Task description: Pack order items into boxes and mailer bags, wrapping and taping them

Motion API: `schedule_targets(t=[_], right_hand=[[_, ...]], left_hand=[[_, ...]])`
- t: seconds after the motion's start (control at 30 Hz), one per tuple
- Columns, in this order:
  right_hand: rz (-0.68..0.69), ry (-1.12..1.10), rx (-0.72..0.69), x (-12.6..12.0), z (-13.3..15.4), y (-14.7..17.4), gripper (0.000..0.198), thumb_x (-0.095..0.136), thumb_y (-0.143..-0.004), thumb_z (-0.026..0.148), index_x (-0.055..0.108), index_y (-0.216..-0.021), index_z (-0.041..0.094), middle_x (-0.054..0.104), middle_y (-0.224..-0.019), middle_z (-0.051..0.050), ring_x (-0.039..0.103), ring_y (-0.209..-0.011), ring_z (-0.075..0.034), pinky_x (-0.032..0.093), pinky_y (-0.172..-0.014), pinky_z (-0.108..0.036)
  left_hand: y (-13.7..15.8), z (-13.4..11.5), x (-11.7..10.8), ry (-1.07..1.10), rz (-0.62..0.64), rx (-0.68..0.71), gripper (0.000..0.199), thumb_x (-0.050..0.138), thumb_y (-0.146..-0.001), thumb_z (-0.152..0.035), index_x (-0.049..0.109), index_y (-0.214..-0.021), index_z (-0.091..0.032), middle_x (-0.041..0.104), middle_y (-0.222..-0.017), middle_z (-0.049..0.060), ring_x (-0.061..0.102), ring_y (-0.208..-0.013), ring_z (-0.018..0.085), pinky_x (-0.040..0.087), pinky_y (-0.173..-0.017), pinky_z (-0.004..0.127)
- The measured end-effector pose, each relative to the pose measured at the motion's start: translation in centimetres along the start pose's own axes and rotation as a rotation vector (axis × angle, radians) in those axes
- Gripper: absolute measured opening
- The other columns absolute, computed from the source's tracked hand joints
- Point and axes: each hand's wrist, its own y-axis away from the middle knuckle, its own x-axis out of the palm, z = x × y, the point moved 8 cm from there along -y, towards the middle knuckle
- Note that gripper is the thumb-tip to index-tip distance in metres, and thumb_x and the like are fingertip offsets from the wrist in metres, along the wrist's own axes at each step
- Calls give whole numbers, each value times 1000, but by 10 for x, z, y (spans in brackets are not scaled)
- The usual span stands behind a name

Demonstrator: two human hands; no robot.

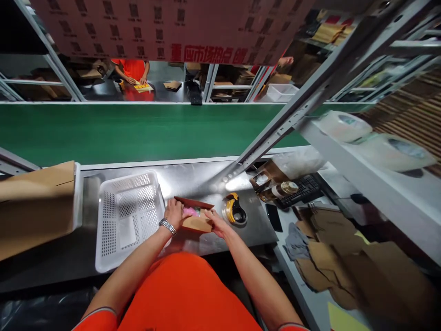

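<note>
The box (197, 225) lay between the hands, over the tabletop (196, 179), neither hand clearly nearer. The left hand (175, 214) grasped its left end, the right hand (217, 223) its right. Its long axis ran from hand to hand, slanting slightly bodyward at the right; its opening pointed up, showing a pink item (192, 210).

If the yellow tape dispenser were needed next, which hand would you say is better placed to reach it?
Probably the right hand: it holds the cardboard box on the side nearer the tape dispenser, while the left hand is opposite, beside the white basket.
</note>
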Motion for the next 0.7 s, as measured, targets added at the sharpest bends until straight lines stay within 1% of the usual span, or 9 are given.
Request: schedule_targets(t=[0.1,0.17,0.2,0.27,0.33,0.4,0.5,0.6,0.7], right_hand=[[-150,76,-142,5,3,5,81,105,-60,51,62,-125,28,83,-136,-11,79,-132,-37,65,-120,-52],[-206,116,-196,8,1,5,82,104,-60,44,63,-128,28,83,-137,-11,78,-135,-39,60,-127,-54],[-211,115,-202,9,-2,5,81,104,-62,42,63,-130,28,84,-137,-11,78,-135,-39,60,-127,-55],[-207,103,-208,8,-7,2,79,103,-64,41,63,-131,27,84,-134,-10,80,-131,-38,62,-124,-54],[-205,95,-223,6,-9,-2,80,103,-63,41,62,-131,28,85,-133,-10,80,-130,-37,62,-122,-53],[-197,89,-240,4,-10,-3,80,103,-63,42,61,-129,28,85,-131,-10,80,-127,-35,62,-121,-53],[-186,88,-235,1,-9,-2,79,103,-62,47,60,-125,26,84,-124,-9,80,-123,-34,63,-117,-52],[-135,33,-176,-1,-11,0,84,106,-59,45,62,-128,25,83,-120,-8,78,-119,-31,64,-112,-48],[-56,-49,-102,0,-16,0,88,102,-67,53,62,-141,27,83,-118,-8,80,-108,-29,66,-98,-45]], left_hand=[[6,11,5,61,-91,-65,61,88,-100,-63,72,-130,-12,69,-139,23,66,-137,40,55,-125,57],[9,19,5,85,-173,-91,81,94,-93,-66,65,-144,-10,62,-156,31,60,-151,46,52,-129,63],[8,20,2,92,-214,-73,92,97,-89,-66,60,-152,-9,53,-167,35,52,-161,50,48,-133,67],[5,15,-4,91,-241,53,109,103,-84,-59,50,-165,-10,37,-183,37,31,-177,55,38,-140,73],[1,3,-5,48,-140,263,114,105,-84,-47,44,-174,-13,39,-186,33,23,-182,52,27,-145,75],[3,-4,0,-20,13,435,109,102,-87,-37,45,-177,-17,53,-180,27,31,-180,48,20,-148,74],[12,0,11,-88,151,539,74,90,-99,-30,61,-167,-23,68,-168,19,49,-172,40,26,-148,71],[21,10,21,-97,152,547,42,78,-107,-25,76,-149,-27,74,-159,17,60,-162,38,38,-142,72],[21,16,23,-39,80,540,32,82,-105,-30,85,-137,-25,74,-158,18,59,-163,42,47,-137,72]])
